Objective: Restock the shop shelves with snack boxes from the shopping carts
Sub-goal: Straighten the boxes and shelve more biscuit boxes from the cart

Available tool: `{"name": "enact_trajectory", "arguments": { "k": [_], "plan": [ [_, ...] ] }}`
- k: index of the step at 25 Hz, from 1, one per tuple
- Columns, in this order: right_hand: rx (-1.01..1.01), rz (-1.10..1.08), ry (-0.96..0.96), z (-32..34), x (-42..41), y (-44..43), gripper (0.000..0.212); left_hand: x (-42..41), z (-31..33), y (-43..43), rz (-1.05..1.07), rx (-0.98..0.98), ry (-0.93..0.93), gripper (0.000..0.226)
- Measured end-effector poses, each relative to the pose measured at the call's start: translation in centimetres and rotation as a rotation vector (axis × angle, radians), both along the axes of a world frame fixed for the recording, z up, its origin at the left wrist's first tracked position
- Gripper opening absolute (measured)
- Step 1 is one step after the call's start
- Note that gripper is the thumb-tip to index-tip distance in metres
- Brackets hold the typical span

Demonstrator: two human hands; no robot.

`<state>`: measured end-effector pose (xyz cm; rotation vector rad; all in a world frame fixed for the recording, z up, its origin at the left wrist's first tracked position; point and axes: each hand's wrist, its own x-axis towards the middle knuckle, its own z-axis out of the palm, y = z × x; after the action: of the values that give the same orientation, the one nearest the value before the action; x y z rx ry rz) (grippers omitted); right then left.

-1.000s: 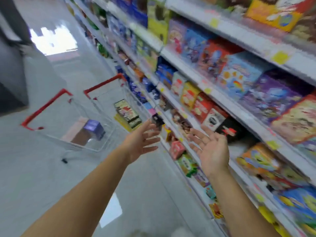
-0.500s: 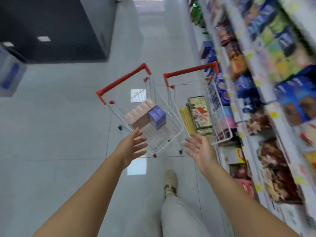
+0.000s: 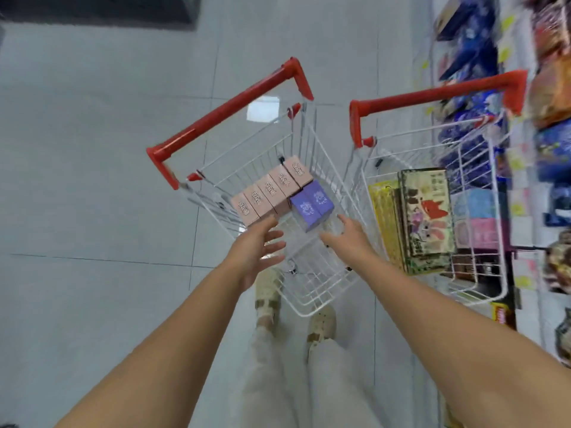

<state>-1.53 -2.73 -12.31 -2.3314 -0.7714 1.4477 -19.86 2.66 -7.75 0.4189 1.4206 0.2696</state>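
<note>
Two white wire shopping carts with red handles stand side by side in front of me. The left cart [image 3: 312,291] holds a row of several pink boxes [image 3: 270,191] and two purple boxes [image 3: 312,203]. The right cart [image 3: 482,273] holds flat yellow and cream snack boxes [image 3: 425,211]. My left hand [image 3: 258,248] hovers over the left cart's near side with fingers spread, just below the pink boxes. My right hand [image 3: 347,234] reaches in beside the purple boxes, fingers relaxed. Neither hand holds anything.
Shop shelves [image 3: 543,168] packed with blue, pink and brown snack packs run along the right edge, close behind the right cart. Grey tiled floor [image 3: 92,180] spreads to the left. My legs and shoes [image 3: 268,291] stand just behind the left cart.
My view swung from the shelves down to the carts. Both hands moved forward and down, from open air in front of the shelves to over the left cart's boxes.
</note>
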Motion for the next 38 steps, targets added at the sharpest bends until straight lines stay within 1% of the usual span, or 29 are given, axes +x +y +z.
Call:
{"name": "enact_trajectory", "arguments": {
  "k": [2,6,10,12,13,15,18,20,22,23,24,25,26,27,29,31,33,35,37,38],
  "plan": [
    [0.016,0.097,-0.121,-3.5,-0.1,2.8,0.063,0.2,-2.8,2.1,-0.036,-0.012,0.023,0.041],
    [-0.046,0.221,-0.287,-10.8,-1.1,6.3,0.09,0.2,-6.9,5.3,-0.081,-0.037,0.057,0.038],
    [-0.101,0.192,-0.452,-14.1,-2.8,7.8,0.106,0.3,-9.1,7.7,-0.121,-0.047,0.056,0.032],
    [-0.098,0.169,-0.486,-14.2,-3.3,8.2,0.105,0.3,-9.8,8.6,-0.143,-0.036,0.055,0.03],
    [-0.094,0.139,-0.467,-13.7,-3.3,8.2,0.104,0.3,-9.9,9.0,-0.169,-0.028,0.059,0.032],
    [-0.028,0.079,-0.392,-11.4,-3.1,8.0,0.103,0.4,-9.2,9.7,-0.294,0.016,0.057,0.043],
    [0.08,-0.018,-0.191,-5.4,-1.6,6.4,0.1,0.9,-6.4,10.0,-0.678,0.155,0.054,0.079],
    [0.117,-0.173,0.042,0.5,0.2,4.6,0.1,1.5,-3.0,10.3,-0.922,0.156,-0.027,0.098],
    [0.162,-0.323,0.327,6.3,1.9,2.8,0.095,2.2,0.1,10.8,-1.129,0.086,-0.14,0.112],
    [0.176,-0.367,0.448,9.0,2.7,1.5,0.089,2.9,1.8,10.5,-1.211,0.037,-0.19,0.11],
    [0.203,-0.402,0.544,11.8,3.3,-0.2,0.082,4.0,4.0,9.9,-1.263,0.003,-0.254,0.1],
    [0.229,-0.43,0.594,13.9,3.8,-2.0,0.077,5.1,6.3,9.2,-1.283,-0.017,-0.31,0.086],
    [0.262,-0.47,0.612,15.7,4.1,-3.8,0.077,6.1,8.5,8.1,-1.277,-0.017,-0.34,0.074],
    [0.304,-0.527,0.599,17.4,4.3,-5.8,0.08,7.1,10.7,6.6,-1.261,0.009,-0.357,0.067],
    [0.439,-0.721,0.525,20.5,4.4,-10.4,0.081,8.5,14.3,2.6,-1.208,0.101,-0.361,0.07],
    [0.565,-0.874,0.465,23.3,3.6,-15.2,0.073,9.3,16.9,-2.1,-1.115,0.193,-0.381,0.075],
    [0.613,-0.857,0.398,25.6,1.4,-20.1,0.057,9.6,19.0,-7.7,-1.037,0.269,-0.408,0.089],
    [0.636,-0.799,0.294,27.6,-0.6,-25.9,0.037,9.6,21.8,-14.3,-0.965,0.353,-0.438,0.096],
    [0.668,-0.802,0.22,29.4,-1.2,-31.4,0.032,9.2,24.3,-20.3,-0.903,0.424,-0.458,0.091],
    [0.695,-0.811,0.217,30.4,-1.2,-34.0,0.029,8.8,25.3,-22.9,-0.878,0.428,-0.483,0.083]
  ]
}}
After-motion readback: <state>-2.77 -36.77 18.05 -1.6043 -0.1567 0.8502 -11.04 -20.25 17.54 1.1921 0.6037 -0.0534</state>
